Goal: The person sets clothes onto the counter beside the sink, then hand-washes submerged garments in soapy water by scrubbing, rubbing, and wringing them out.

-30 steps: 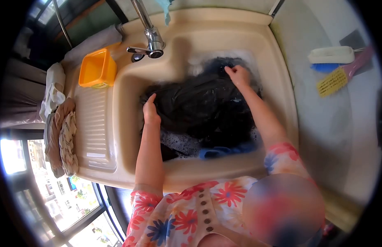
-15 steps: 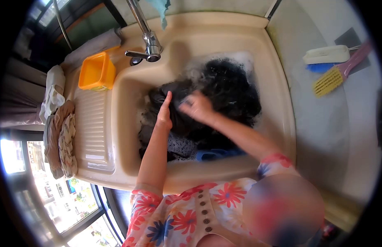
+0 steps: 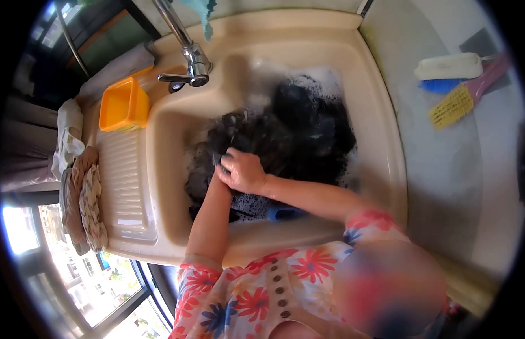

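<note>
Dark wet clothes (image 3: 313,130) lie in soapy water in the beige sink (image 3: 367,73). My right hand (image 3: 243,171) is closed on a fold of the dark cloth, near the left part of the basin. Right beside and partly under it is my left hand (image 3: 221,174), mostly covered by the right hand and the cloth, so its fingers are hidden. Below the dark clothes, close to the sink's front wall, a bit of blue cloth (image 3: 285,213) shows in the suds.
A chrome tap (image 3: 195,65) rises behind the sink. An orange container (image 3: 124,105) stands on the ribbed drainboard (image 3: 122,181), with crumpled cloths (image 3: 84,195) at its left edge. At right lie a white-and-blue brush (image 3: 449,68) and a yellow-bristled brush (image 3: 452,107).
My right hand has moved left from the far right of the basin to meet my left hand. The dark cloth once spread between them is now bunched, and my left hand sits lower than half a second ago.
</note>
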Demonstrator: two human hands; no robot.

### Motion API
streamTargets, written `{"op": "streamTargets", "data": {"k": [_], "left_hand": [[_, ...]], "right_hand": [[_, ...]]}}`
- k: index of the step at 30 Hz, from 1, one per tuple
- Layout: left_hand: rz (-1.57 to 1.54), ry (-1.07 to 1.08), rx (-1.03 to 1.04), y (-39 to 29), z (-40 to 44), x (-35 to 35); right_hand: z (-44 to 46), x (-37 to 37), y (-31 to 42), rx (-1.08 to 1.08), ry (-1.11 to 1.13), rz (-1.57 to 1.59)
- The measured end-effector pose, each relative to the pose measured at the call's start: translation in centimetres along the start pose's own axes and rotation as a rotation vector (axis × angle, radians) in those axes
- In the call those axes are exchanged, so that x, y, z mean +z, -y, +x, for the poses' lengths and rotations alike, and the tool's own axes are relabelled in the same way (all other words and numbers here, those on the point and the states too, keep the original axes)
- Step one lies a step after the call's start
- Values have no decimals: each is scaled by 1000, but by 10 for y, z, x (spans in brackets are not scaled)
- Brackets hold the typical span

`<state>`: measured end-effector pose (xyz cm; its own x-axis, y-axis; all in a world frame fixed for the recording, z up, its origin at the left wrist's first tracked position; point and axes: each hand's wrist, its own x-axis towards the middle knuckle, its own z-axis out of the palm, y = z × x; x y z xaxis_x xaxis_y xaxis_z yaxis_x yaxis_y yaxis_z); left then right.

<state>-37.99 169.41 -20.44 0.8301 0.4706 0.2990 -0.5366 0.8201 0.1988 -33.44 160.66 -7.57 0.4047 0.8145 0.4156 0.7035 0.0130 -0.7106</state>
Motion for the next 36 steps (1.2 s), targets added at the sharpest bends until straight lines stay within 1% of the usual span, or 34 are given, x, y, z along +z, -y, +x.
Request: {"op": "streamTargets", "data": {"k": [1,2,3,4,5,6,7,8,9,10,12,13,14,15,16,18,19,20,21,22,23,24,25,26,27,28,29,30,31,32,33,34,35,36], "left_hand": [[41,-130,42,-3,-3,1],[218,-441,-7,-5,5,20],[363,-744,-107,-7,13,39],[635,-1212,-302,-5,38,82],[556,-1152,-281,-7,42,96],[551,-1118,-293,-12,45,102],[545,-1090,-300,-22,47,104],[533,-1067,-303,-34,46,102],[576,-1141,-203,-51,38,66],[491,-1143,-136,-60,39,79],[361,-1065,-122,-65,34,81],[552,-1065,-193,-57,32,65],[747,-1060,-262,-42,29,50],[1105,-977,-313,-20,40,105],[1261,-844,-271,-7,27,62],[1202,-875,-622,-26,25,58],[1065,-930,-583,-37,25,57],[928,-984,-543,-47,23,58],[786,-1032,-496,-53,21,61],[635,-1019,-468,-52,22,70],[482,-996,-436,-48,26,83],[331,-962,-401,-42,32,92],[248,-874,-410,-35,35,95],[61,-552,-203,-23,30,75],[-117,-230,-1,-8,18,30],[294,-267,20,-19,-7,-4],[706,-325,23,-31,-31,-36],[603,-188,60,-31,-26,-30],[500,-53,99,-30,-13,-13],[559,-533,9,-31,8,19],[502,-1005,-84,-32,29,52],[491,-1067,-151,-30,47,107],[697,-987,-138,-33,56,140],[891,-907,-122,-33,58,156]], "right_hand": [[0,2,-13,-15,-15,1],[2,7,-32,-27,-30,9],[11,6,-54,118,-22,-68],[22,3,-79,328,-41,-64],[27,-3,-121,416,11,-94],[29,-19,-154,443,193,-181],[40,-57,-139,565,311,-296],[42,-81,-139,520,204,-289],[45,-98,-154,608,155,-182],[48,-113,-166,681,60,-290],[44,-114,-180,731,-130,-354],[35,-100,-151,646,-149,-203],[18,-77,-138,341,-112,-348],[4,-66,-113,324,176,-425],[-14,-52,-110,170,287,-448],[0,-63,-124,167,739,-488],[3,-68,-144,272,630,-416],[5,-73,-162,218,384,-343],[13,-71,-171,426,301,-344],[17,-72,-175,634,214,-346],[19,-67,-153,583,102,-268],[22,-57,-128,593,152,-163],[13,-40,-104,338,137,-167],[6,-29,-66,145,48,-76],[1,-28,-28,16,154,-80],[-2,-22,1,-135,148,-34],[-1,-16,19,-239,94,92],[4,-8,14,-307,66,52],[12,1,-7,-190,38,-7],[25,6,-31,-81,13,-67],[41,-2,-51,231,88,-135],[52,-16,-74,542,160,-206],[48,-29,-112,494,118,-339],[42,-57,-130,414,117,-436]]}}
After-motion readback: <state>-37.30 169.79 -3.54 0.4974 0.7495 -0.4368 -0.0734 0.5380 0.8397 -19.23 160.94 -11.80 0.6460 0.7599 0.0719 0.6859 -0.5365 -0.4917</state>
